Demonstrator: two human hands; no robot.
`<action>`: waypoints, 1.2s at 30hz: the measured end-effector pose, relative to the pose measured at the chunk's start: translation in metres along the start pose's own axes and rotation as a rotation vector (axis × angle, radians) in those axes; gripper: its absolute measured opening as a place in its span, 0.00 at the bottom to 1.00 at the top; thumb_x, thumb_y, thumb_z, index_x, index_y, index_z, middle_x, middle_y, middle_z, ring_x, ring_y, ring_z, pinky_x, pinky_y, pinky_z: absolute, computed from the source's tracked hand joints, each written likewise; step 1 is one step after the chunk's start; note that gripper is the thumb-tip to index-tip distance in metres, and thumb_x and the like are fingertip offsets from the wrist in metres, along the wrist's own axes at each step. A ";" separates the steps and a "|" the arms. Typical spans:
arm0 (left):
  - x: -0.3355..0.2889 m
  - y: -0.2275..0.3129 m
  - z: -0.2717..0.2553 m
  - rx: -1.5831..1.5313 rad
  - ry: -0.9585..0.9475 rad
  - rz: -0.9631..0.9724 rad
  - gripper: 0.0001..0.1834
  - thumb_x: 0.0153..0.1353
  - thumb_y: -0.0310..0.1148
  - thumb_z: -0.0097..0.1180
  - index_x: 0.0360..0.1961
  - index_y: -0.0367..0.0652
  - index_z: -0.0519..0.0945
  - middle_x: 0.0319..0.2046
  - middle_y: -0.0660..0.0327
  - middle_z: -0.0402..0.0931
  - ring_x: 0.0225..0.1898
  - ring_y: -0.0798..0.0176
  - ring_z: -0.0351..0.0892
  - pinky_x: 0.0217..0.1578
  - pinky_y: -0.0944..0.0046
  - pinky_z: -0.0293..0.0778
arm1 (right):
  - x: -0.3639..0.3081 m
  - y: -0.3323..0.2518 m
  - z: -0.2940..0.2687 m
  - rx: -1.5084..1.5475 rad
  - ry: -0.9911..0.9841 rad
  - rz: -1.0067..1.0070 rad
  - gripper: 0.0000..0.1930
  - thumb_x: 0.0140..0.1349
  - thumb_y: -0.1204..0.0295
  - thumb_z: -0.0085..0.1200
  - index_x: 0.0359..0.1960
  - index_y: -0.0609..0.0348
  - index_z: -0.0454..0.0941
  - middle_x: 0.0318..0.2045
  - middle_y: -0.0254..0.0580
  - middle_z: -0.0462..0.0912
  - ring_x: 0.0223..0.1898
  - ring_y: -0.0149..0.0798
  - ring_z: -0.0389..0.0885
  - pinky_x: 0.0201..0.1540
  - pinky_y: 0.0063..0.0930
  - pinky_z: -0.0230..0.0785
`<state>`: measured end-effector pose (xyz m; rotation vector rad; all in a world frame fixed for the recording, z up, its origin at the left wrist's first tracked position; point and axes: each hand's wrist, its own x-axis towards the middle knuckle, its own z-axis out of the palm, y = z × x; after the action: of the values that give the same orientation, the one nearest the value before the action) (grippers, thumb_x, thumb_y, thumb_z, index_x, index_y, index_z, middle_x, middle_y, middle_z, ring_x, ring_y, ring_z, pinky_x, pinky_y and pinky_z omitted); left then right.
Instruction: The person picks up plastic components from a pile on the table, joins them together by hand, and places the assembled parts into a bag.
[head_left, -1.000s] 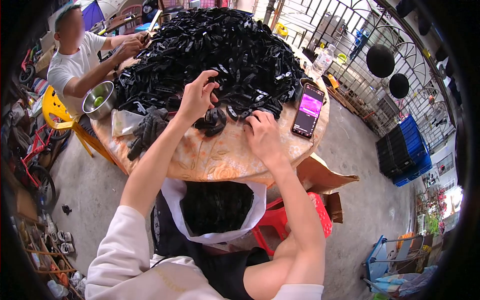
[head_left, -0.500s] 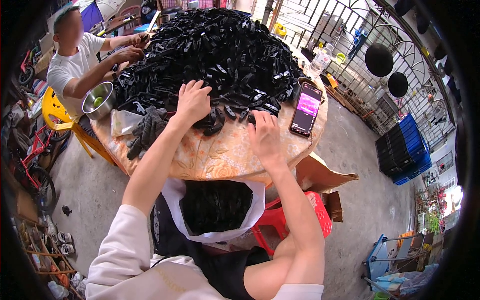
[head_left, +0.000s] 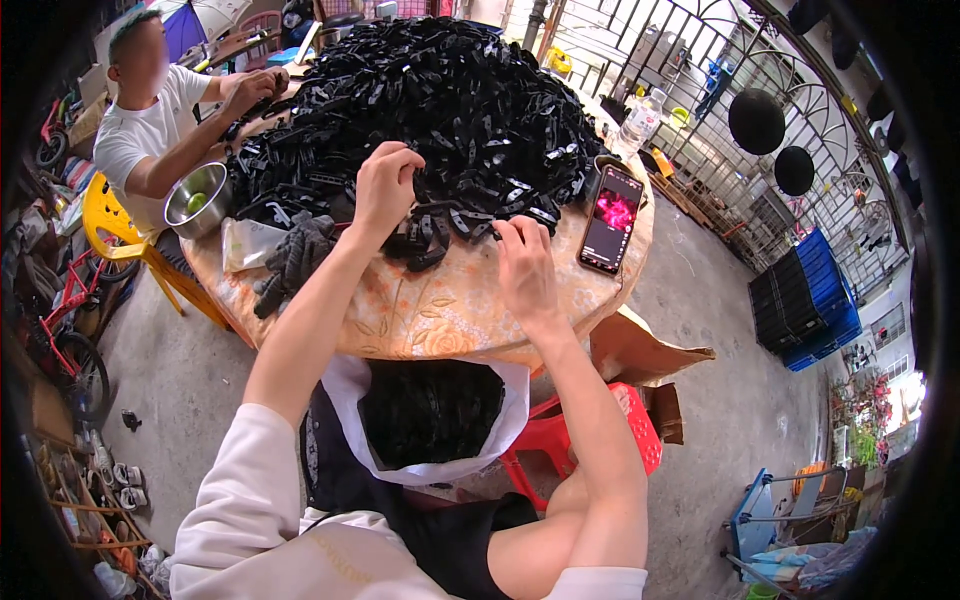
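Observation:
A big heap of narrow black plastic pieces (head_left: pixel 450 110) covers most of the round table. My left hand (head_left: pixel 386 190) is raised over the heap's near edge, thumb and fingers pinched together; whatever lies between them is too small to make out. Low at the front edge of the heap is my right hand (head_left: pixel 526 265), its fingers curled down onto a black plastic piece (head_left: pixel 497 234) that shows at the fingertips. Below the table edge, a white sack (head_left: pixel 510 420) stands with its mouth wide, filled with dark pieces.
A phone (head_left: pixel 610 220) leans at the table's right, before a clear bottle (head_left: pixel 642 120). Dark knitted gloves (head_left: pixel 295 262) and a metal bowl (head_left: pixel 198 200) lie at the left. Across there, a person (head_left: pixel 160 120) handles black pieces. A red stool (head_left: pixel 630 430) stands under the right side.
My left hand has lifted off the heap and its spread fingers have closed into a pinch. The right hand's fingers have curled in slightly. The other person's hands have moved up.

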<state>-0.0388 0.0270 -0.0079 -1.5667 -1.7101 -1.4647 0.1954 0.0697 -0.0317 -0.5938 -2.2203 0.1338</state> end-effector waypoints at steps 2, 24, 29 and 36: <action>0.001 -0.010 -0.001 -0.072 0.018 0.016 0.11 0.55 0.17 0.53 0.37 0.39 0.81 0.32 0.54 0.77 0.34 0.52 0.81 0.35 0.60 0.76 | 0.002 -0.003 0.001 0.007 0.016 -0.023 0.16 0.55 0.84 0.54 0.47 0.65 0.76 0.45 0.48 0.74 0.47 0.51 0.72 0.52 0.39 0.67; -0.014 0.038 0.001 -0.731 -0.498 -0.472 0.17 0.61 0.16 0.44 0.52 0.31 0.72 0.36 0.56 0.78 0.25 0.72 0.77 0.23 0.73 0.72 | 0.001 0.009 0.003 -0.057 0.049 0.023 0.10 0.48 0.83 0.57 0.35 0.65 0.78 0.42 0.48 0.78 0.48 0.50 0.72 0.52 0.38 0.67; -0.019 0.039 0.005 -0.739 -0.480 -0.488 0.13 0.62 0.17 0.46 0.47 0.31 0.77 0.30 0.60 0.78 0.25 0.74 0.76 0.24 0.75 0.72 | 0.002 0.005 0.000 -0.114 0.006 0.046 0.08 0.50 0.81 0.57 0.33 0.61 0.77 0.42 0.42 0.78 0.46 0.46 0.73 0.50 0.36 0.67; -0.021 0.035 0.007 -0.775 -0.487 -0.525 0.11 0.63 0.19 0.50 0.43 0.29 0.81 0.31 0.58 0.82 0.29 0.68 0.83 0.31 0.70 0.81 | 0.005 0.002 -0.002 -0.049 0.156 -0.067 0.19 0.55 0.80 0.55 0.50 0.58 0.72 0.42 0.42 0.76 0.47 0.46 0.74 0.51 0.37 0.68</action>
<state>0.0010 0.0172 -0.0133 -2.0837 -2.0639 -2.3695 0.1951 0.0735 -0.0273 -0.5378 -2.0938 -0.0020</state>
